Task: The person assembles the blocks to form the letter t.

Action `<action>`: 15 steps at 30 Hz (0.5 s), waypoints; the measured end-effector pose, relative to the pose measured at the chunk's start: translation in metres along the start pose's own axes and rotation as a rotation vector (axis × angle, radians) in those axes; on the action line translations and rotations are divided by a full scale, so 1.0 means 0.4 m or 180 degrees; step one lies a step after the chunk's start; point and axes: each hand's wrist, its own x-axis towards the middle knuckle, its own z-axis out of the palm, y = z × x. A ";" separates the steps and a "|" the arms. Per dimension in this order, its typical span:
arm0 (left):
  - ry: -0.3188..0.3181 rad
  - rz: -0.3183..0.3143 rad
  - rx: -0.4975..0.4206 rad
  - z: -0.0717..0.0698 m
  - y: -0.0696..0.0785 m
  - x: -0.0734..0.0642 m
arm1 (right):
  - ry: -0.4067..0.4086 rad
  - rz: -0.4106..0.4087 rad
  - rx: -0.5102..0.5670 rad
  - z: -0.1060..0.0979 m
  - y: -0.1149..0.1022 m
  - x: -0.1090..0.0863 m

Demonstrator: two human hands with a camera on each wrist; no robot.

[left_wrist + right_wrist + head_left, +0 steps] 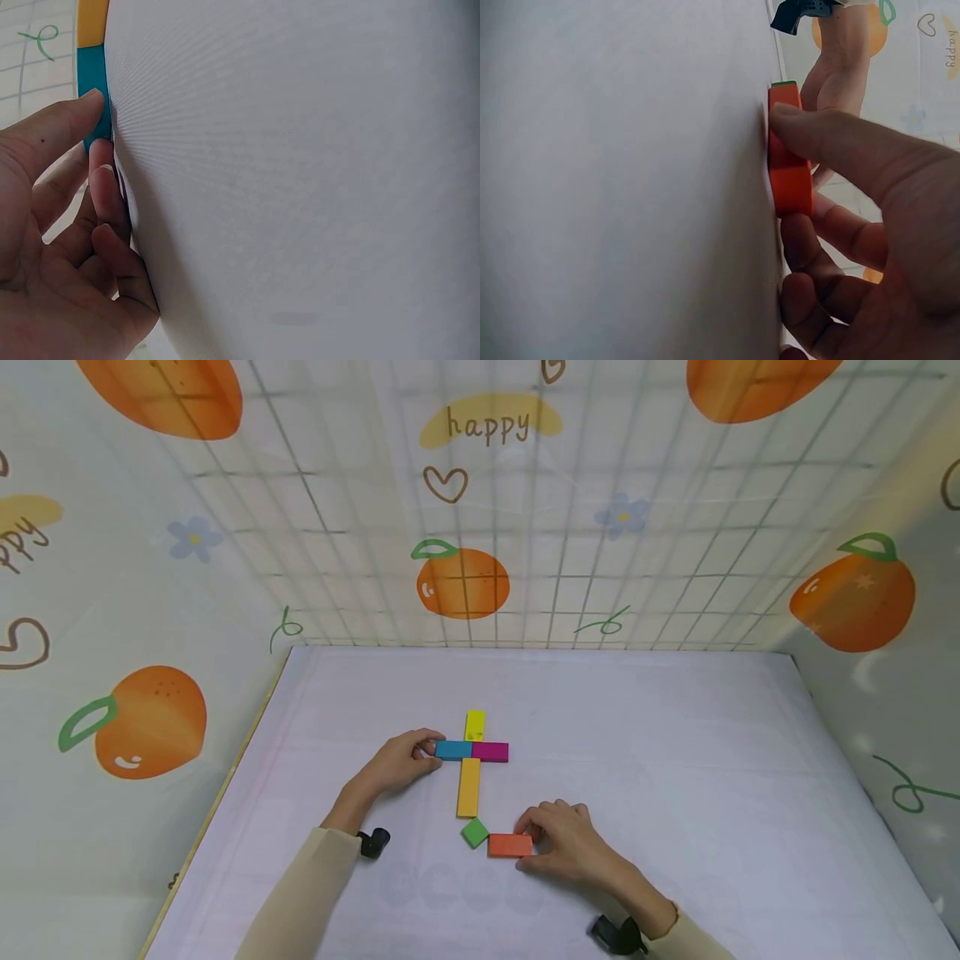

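My left hand (403, 762) pinches the left end of a blue block (453, 750) between thumb and fingers. Against that block's right end lies a purple block (491, 752). A yellow block (476, 725) stands out above this pair, and a longer orange-yellow block (468, 787) runs down below it. At its lower end sits a green block (475, 832), turned like a diamond. Beside the green one, a red-orange block (510, 846) lies flat, its right end pinched by my right hand (567, 843). In the right wrist view the thumb presses the side of the red-orange block (789, 165).
The blocks lie on a white-covered table (675, 760). Behind it hangs a curtain (352, 560) printed with oranges, hearts and grid lines. Black wrist cameras are strapped at the left wrist (373, 842) and right wrist (618, 935).
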 end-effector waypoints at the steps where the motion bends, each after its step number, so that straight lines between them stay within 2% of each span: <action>1: -0.0002 -0.0024 -0.0007 0.001 0.000 0.000 | -0.0010 0.0005 0.0000 -0.001 0.001 0.000; 4: 0.0017 -0.0075 0.0026 0.003 -0.003 0.001 | -0.0055 0.0027 0.0050 -0.006 0.001 -0.002; 9: 0.0120 -0.0150 0.0100 0.005 0.001 -0.003 | -0.0091 0.0096 0.0331 -0.020 0.001 -0.005; 15: 0.0330 -0.0226 0.0228 0.004 0.019 -0.030 | -0.0099 0.0112 0.0563 -0.034 0.006 -0.007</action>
